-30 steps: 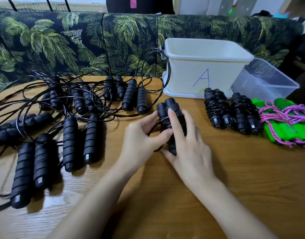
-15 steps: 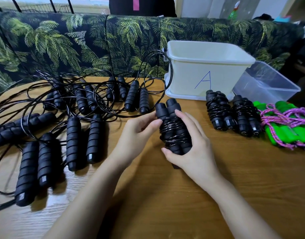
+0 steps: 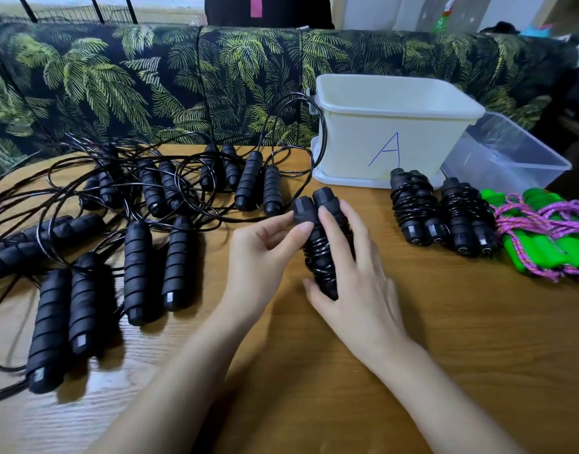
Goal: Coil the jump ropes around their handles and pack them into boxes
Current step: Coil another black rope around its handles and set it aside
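A little left of the white box [image 3: 389, 139] marked A, and in front of it, we hold a black jump rope [image 3: 316, 253] with its cord wound round its two handles. Our right hand [image 3: 357, 283] wraps the bundle, fingers over the coils and thumb at the lower end, while our left hand [image 3: 265, 253] pinches the top of one handle between thumb and forefinger. We judge the winding about done, with the loose end yet to be secured before packing. The risk lies there: the cord looks stiff and springy, so if our right hand relaxes before the end is tucked, the turns could loosen and slide off the handles. Finished bundles [image 3: 412, 208] lie just in front of the box toward its right, with a green rope [image 3: 550, 237] beyond them, and a careless swing could knock them. Left of the box the uncoiled ropes [image 3: 150, 198] sprawl in a tangle, one loop rising beside its left wall, where it could snag our bundle on the way in. A clear box [image 3: 510, 158] sits just right of the white one.
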`<state>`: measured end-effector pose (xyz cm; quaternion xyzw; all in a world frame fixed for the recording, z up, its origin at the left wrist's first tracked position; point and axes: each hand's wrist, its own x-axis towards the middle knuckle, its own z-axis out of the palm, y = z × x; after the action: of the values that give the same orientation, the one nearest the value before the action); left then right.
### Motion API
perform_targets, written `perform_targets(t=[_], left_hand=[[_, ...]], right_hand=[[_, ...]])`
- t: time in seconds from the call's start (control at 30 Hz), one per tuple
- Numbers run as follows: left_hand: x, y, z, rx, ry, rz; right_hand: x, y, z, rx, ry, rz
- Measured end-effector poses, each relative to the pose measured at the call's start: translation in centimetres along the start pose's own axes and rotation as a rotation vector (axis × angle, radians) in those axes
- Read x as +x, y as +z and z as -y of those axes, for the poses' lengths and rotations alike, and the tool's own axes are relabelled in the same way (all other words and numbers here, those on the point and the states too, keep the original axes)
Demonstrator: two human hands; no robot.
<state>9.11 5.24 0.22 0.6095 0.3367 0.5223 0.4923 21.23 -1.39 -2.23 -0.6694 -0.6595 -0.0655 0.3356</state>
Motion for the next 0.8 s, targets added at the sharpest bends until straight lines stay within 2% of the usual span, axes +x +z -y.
perform_targets(t=[0.13, 0.2, 0.27, 0.33, 0.5, 0.67, 0.8], left_hand=[[-0.1, 0.2, 1.1, 0.135, 0.054, 0.199], [-0.2, 0.2, 1.4, 0.287, 0.126, 0.248], [-0.5, 0.1, 1.4, 0.493, 0.243, 0.197], [-0.6, -0.1, 1.4, 0.581, 0.324, 0.103], [0.7, -1.2, 1.1, 0.505, 0.382, -0.038], [1.8, -2.9, 1.1, 0.338, 0.141, -0.070], [2.2, -3.5, 0.7, -0.061, -0.148, 0.007]], right_hand=[[0.4, -0.1, -0.6, -0.064, 0.068, -0.109], [0.5, -0.2, -1.0, -0.042, 0.080, -0.134], [0.5, -0.1, -1.2, -0.012, 0.083, -0.131], [0.5, -0.2, -1.2, 0.018, 0.086, -0.113], [0.4, -0.6, -1.2, -0.022, -0.021, -0.082], [0.3, -0.9, -1.1, -0.069, -0.237, -0.024], [0.0, -1.1, -1.0, -0.066, -0.324, -0.039]])
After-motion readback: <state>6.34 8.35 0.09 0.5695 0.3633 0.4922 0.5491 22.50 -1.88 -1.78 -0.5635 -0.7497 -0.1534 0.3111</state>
